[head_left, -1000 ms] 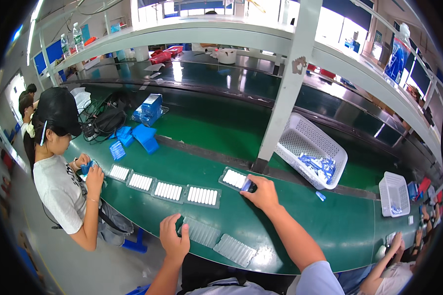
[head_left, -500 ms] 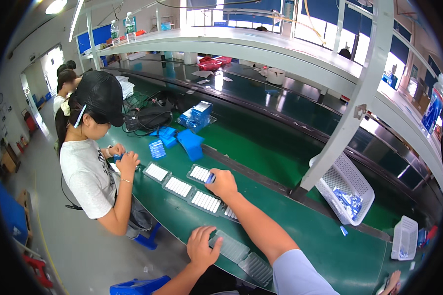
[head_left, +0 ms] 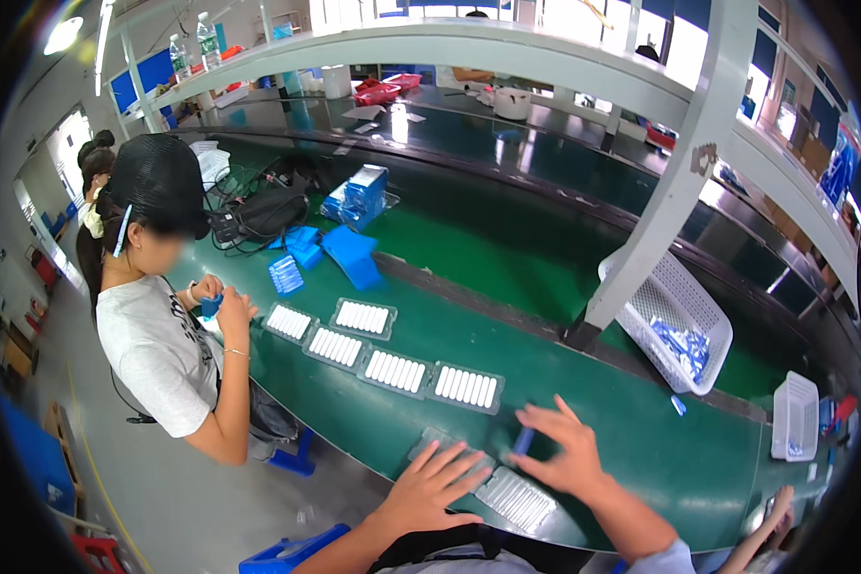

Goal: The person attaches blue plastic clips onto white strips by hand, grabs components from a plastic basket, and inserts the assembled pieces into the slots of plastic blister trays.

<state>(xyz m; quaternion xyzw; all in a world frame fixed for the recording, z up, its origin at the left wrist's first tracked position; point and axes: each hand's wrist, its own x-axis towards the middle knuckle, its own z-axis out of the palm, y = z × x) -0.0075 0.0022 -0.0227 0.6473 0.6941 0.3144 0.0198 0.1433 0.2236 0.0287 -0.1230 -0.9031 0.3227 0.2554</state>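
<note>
My left hand [head_left: 435, 488] lies with fingers spread over a clear plastic tray [head_left: 429, 444] near the table's front edge. To the right of it, my right hand [head_left: 562, 450] is curled, with a small dark blue piece [head_left: 523, 440] between thumb and fingers; its exact kind is unclear. Below that hand lies another clear ribbed tray [head_left: 515, 499], with no white sticks in it. Farther off, several clear trays filled with white tube-like sticks form a row, the closest being this filled tray [head_left: 465, 386]. One more filled tray [head_left: 364, 319] sits behind the row.
A co-worker [head_left: 177, 354] at the left handles something blue. Blue boxes [head_left: 356, 196] and a black bag [head_left: 258, 203] with cables lie beyond. At right, a white basket [head_left: 713, 316] holds blue-and-white packets, near a shelf post [head_left: 655, 182]. Another person's hand [head_left: 783, 507] shows lower right.
My right hand has drawn back from the rear filled tray toward the near clear trays, still with the blue piece. My left fingers have spread wider. The view has shifted slightly.
</note>
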